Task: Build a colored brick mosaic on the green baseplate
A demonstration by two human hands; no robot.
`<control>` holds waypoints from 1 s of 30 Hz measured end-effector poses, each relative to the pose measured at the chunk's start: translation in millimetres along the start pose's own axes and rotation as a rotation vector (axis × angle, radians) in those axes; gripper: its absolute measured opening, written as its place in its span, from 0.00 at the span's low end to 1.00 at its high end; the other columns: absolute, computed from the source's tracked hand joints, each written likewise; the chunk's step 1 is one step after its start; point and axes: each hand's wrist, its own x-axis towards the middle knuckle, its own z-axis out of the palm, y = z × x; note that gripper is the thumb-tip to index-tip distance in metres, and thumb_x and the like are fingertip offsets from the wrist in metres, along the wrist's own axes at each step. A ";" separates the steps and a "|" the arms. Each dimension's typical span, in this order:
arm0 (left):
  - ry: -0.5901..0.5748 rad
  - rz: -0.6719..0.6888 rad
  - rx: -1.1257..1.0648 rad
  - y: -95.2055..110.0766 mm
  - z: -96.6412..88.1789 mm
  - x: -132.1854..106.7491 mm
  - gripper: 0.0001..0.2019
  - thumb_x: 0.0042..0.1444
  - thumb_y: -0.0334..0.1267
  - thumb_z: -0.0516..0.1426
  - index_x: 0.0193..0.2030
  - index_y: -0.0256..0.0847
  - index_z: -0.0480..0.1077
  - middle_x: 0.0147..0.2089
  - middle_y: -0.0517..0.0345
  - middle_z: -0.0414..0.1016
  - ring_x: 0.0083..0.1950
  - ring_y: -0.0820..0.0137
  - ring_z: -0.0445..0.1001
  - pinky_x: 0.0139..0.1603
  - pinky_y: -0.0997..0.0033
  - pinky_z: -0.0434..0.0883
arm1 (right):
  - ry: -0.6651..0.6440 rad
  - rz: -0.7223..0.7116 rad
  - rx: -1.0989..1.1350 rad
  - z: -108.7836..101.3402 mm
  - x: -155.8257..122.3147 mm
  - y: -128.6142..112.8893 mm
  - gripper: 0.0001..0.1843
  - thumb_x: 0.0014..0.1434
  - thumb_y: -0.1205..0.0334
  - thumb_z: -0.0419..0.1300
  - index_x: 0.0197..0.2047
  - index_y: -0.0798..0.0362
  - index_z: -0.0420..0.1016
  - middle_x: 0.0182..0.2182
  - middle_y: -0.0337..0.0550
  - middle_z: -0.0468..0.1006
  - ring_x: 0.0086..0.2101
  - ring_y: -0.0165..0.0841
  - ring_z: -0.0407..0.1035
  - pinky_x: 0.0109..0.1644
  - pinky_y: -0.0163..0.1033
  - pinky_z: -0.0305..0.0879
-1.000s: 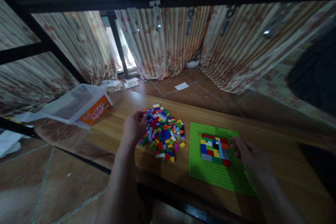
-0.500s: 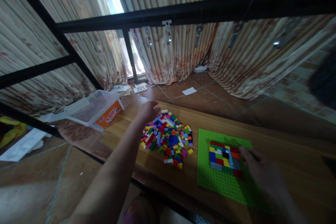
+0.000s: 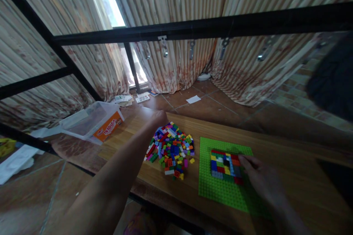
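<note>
A heap of small coloured bricks (image 3: 171, 149) lies on the wooden table (image 3: 281, 154). My left hand (image 3: 157, 118) reaches over the heap's far edge with its fingers curled down into the bricks; whether it holds one is hidden. To the right lies a green baseplate (image 3: 220, 187) with a square patch of coloured bricks (image 3: 224, 161) built on it. My right hand (image 3: 257, 174) rests on the plate at the patch's right edge, fingertips pressed to the bricks.
A clear plastic tub (image 3: 92, 120) with an orange label sits at the table's left end. A black metal frame bar (image 3: 209, 25) crosses overhead. Striped curtains hang behind, with papers (image 3: 193, 99) on the tiled floor. A dark object (image 3: 333, 77) is at right.
My left hand has moved from the heap's near left side to its far edge. The right hand stayed at the patch's right edge. The camera tilted upward.
</note>
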 end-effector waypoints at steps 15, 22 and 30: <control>-0.045 0.168 -0.179 -24.0 4.7 -22.7 0.20 0.41 0.28 0.58 0.44 0.39 0.78 0.27 0.63 0.74 0.29 0.75 0.67 0.28 0.79 0.62 | -0.014 -0.028 0.017 -1.2 -3.1 -1.7 0.23 0.53 0.43 0.54 0.39 0.50 0.81 0.33 0.47 0.83 0.34 0.43 0.76 0.41 0.46 0.67; 0.034 0.192 -0.328 -27.3 -13.3 -47.9 0.09 0.44 0.35 0.59 0.31 0.34 0.76 0.25 0.59 0.73 0.29 0.73 0.65 0.28 0.76 0.61 | -0.015 -0.028 0.031 -0.5 -0.5 1.3 0.23 0.53 0.43 0.55 0.38 0.50 0.82 0.30 0.46 0.82 0.32 0.44 0.76 0.39 0.46 0.67; -0.089 0.218 -1.247 48.2 4.5 -156.1 0.14 0.51 0.47 0.61 0.35 0.37 0.69 0.29 0.61 0.70 0.29 0.76 0.67 0.31 0.76 0.65 | 0.190 -0.110 0.419 -1.9 -21.1 -25.1 0.20 0.53 0.44 0.60 0.37 0.51 0.80 0.33 0.45 0.81 0.33 0.39 0.73 0.40 0.43 0.66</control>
